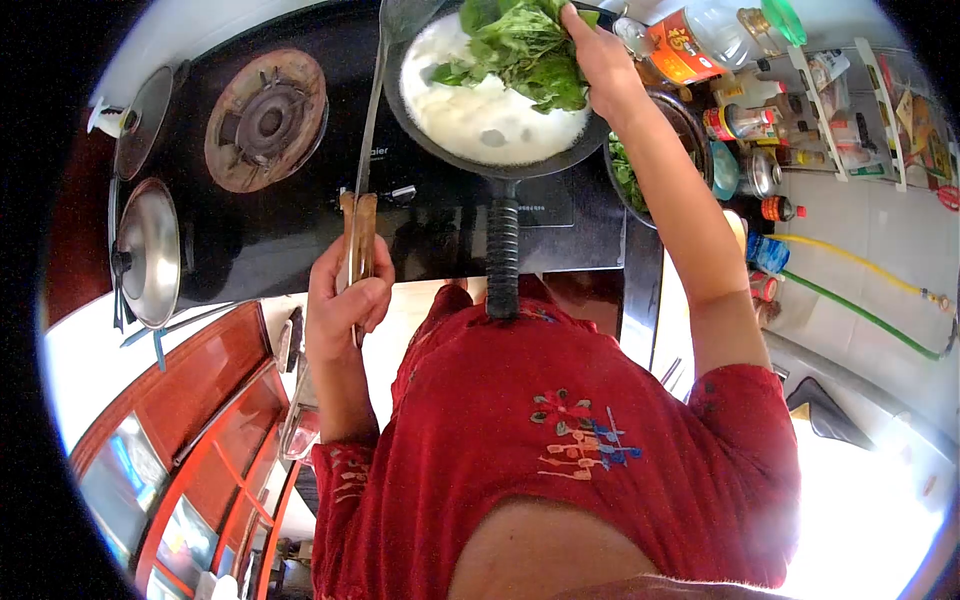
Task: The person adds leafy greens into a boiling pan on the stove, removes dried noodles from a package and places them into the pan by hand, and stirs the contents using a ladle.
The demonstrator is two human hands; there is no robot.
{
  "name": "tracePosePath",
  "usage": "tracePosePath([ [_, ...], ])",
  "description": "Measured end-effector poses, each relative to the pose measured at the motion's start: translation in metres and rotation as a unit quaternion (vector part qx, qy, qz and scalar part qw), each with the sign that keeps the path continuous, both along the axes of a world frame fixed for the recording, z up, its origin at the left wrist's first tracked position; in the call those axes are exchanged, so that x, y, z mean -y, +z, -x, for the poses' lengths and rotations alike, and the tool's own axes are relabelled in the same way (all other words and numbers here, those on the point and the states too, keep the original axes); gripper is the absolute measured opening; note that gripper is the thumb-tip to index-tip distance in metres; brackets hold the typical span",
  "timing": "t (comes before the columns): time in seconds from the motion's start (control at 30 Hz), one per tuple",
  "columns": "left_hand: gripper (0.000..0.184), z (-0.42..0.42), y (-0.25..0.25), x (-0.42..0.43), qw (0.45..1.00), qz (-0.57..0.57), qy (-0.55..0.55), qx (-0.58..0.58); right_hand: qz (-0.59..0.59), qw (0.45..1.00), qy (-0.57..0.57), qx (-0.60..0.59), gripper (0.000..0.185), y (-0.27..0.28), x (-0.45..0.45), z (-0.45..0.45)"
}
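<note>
My right hand (pixel 606 62) is closed on a bunch of leafy greens (pixel 525 45), held over a dark wok (pixel 450 158). Some leaves hang down to the white, milky liquid (pixel 450 115) in the wok. Wrapped round a wooden handle, my left hand (pixel 350 300) grips a long metal spatula (pixel 359 235). Its shaft runs up along the wok's left side, and its blade lies at the top edge of the view, partly cut off. The wok's ribbed black handle (pixel 503 245) points toward my body, with neither hand on it.
A second burner (pixel 268 120) sits left on the black stove. Two lids, one a silver lid (pixel 152 253), stand at the far left. Under my right forearm is a bowl with more greens (pixel 626 178). Bottles and a large orange-labelled jug (pixel 685 45) crowd the right.
</note>
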State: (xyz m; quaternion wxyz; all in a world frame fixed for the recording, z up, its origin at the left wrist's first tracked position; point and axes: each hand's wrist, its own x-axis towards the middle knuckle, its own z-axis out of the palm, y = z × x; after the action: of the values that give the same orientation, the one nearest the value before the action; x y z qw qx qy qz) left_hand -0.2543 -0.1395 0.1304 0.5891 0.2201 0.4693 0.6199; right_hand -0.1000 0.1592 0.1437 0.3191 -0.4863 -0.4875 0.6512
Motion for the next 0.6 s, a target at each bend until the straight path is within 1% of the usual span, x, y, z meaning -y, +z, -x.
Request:
tracePosePath([
  [0.13,0.037,-0.001,-0.005,-0.003,1.000,0.009,-0.018,-0.006,-0.083,0.995,-0.002,0.048,0.043,-0.015,-0.016,-0.004],
  [0.17,0.037,-0.004,-0.005,-0.003,1.000,0.008,-0.016,-0.007,-0.069,0.997,0.010,-0.014,0.045,-0.021,-0.022,-0.005],
  [0.2,0.037,-0.007,-0.004,-0.004,1.000,0.006,-0.015,-0.010,-0.067,0.997,0.025,0.025,0.047,-0.018,-0.022,-0.008],
  [0.27,0.038,-0.011,-0.003,-0.007,1.000,0.003,-0.014,-0.015,-0.064,0.991,0.053,0.103,0.050,0.007,-0.018,-0.012],
  [0.3,0.038,-0.014,-0.004,-0.009,1.000,0.002,-0.015,-0.016,-0.043,0.972,0.070,0.221,0.055,0.028,-0.013,-0.011],
  [0.37,0.039,-0.023,-0.003,-0.012,1.000,0.001,-0.009,-0.016,-0.103,0.966,0.144,0.190,0.057,0.002,-0.030,-0.015],
  [0.4,0.040,-0.028,-0.001,-0.014,1.000,0.001,-0.002,-0.017,-0.134,0.959,0.181,0.173,0.059,0.001,-0.032,-0.016],
  [0.43,0.040,-0.033,0.002,-0.017,1.000,0.002,0.005,-0.018,-0.147,0.919,0.265,0.251,0.064,0.016,-0.030,-0.020],
  [0.53,0.041,-0.046,0.006,-0.023,1.000,-0.007,0.012,-0.022,-0.283,0.893,0.246,0.247,0.068,-0.004,-0.039,-0.035],
  [0.57,0.041,-0.051,0.007,-0.025,0.999,-0.008,0.018,-0.028,-0.265,0.917,0.225,0.194,0.071,-0.005,-0.042,-0.052],
  [0.6,0.041,-0.055,0.008,-0.027,0.999,-0.009,0.021,-0.032,-0.323,0.894,0.201,0.236,0.067,0.001,-0.049,-0.068],
])
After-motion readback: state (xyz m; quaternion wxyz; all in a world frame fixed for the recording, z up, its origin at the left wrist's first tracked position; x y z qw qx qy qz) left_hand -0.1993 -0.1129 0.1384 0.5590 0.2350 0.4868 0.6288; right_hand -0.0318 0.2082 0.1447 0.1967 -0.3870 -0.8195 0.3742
